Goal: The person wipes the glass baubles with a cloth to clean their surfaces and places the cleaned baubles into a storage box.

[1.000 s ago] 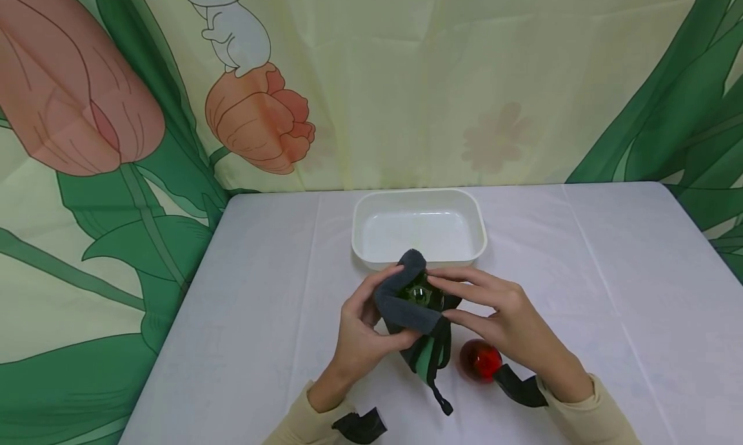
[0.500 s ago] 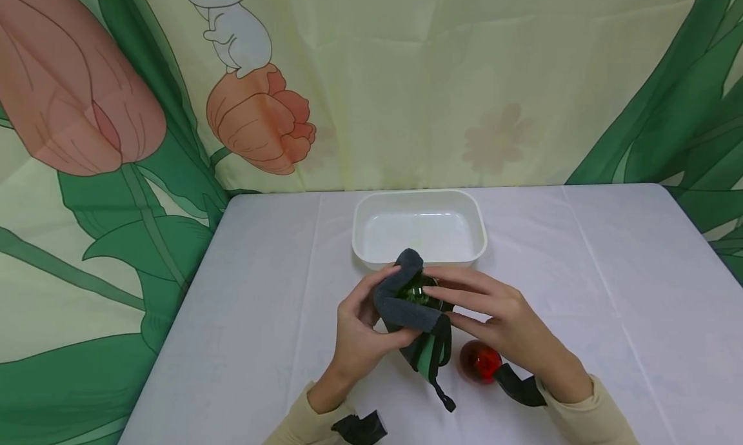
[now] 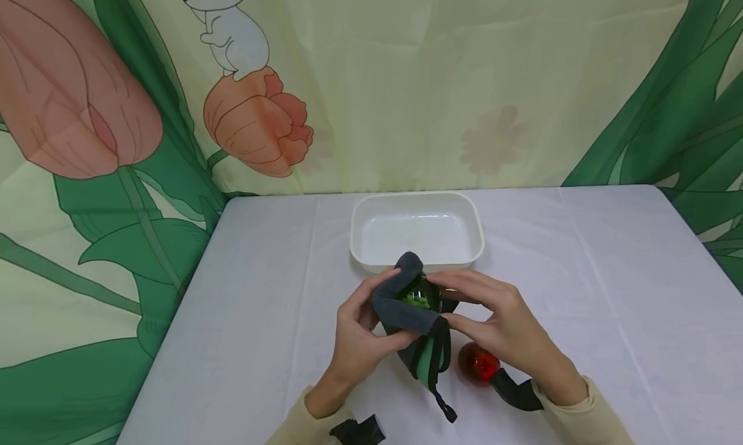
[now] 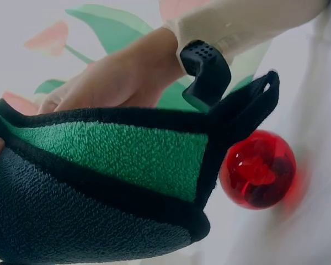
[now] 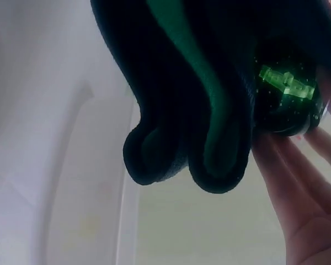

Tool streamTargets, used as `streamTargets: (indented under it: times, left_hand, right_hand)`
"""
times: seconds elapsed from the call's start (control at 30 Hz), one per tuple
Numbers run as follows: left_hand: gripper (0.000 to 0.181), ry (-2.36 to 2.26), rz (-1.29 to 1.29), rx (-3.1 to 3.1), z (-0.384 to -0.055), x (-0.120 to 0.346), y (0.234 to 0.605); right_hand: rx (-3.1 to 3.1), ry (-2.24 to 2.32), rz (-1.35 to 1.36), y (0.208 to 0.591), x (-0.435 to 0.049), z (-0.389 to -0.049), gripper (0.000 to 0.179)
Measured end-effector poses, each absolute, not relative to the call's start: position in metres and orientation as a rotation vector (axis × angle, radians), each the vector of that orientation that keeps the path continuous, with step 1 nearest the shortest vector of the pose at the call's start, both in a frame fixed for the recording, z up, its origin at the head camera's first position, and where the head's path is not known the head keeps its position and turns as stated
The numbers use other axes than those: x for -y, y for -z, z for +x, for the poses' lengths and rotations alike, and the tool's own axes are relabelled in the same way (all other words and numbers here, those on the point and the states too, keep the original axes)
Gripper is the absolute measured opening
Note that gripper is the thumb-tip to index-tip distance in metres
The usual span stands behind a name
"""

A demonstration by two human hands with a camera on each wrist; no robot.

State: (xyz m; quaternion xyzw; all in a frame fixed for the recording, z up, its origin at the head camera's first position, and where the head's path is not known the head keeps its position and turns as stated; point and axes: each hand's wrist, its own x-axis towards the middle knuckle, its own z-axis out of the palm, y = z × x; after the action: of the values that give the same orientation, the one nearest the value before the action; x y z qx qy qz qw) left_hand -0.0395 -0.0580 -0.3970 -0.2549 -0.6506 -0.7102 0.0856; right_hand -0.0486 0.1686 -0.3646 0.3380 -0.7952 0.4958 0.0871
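**Holding a green ball in a folded cloth, using both hands**

Grasping the cloth (image 3: 397, 311) with the left hand (image 3: 362, 335), with thumb on the near side and fingertips at the far edge. Pinching the green ball (image 3: 428, 293) with the right hand (image 3: 502, 316), with fingertips on the far side and thumb at the near side, by the edge of the cloth.

Set in the mouth of the cloth, between both hands: the green ball, dark and see-through, with a bright green piece inside. Supported from below by the fingers in the right wrist view. Bent in a V about the ball: the cloth, grey-blue outside, edged in black, with a green face showing lower down. Hanging from the lower end, toward the person: a black loop (image 4: 259, 102).

Lying on the table (image 3: 261, 303), near the loop and below the right hand: a red ball (image 3: 477, 362), see-through and glossy. Next to a black wrist mount (image 3: 516, 393) in the head view; impossible to tell whether touching.

Standing just beyond the cloth, near the far edge of the table: a white tray (image 3: 416, 229), rectangular, round-cornered, partly covered at the near rim by the cloth. Hung behind: a curtain (image 3: 406, 97), printed with tulips and leaves. Worn on both arms: cream sleeves (image 3: 586, 409).
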Motion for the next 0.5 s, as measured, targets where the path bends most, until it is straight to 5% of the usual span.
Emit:
streamTargets:
  times: [0.5]
  left_hand:
    - [0.068,2.139,-0.752,1.9,-0.0409,0.058,0.3984]
  right_hand:
    - [2.148,-1.269,1.213,0.3664,-0.1662,-0.0553,0.04]
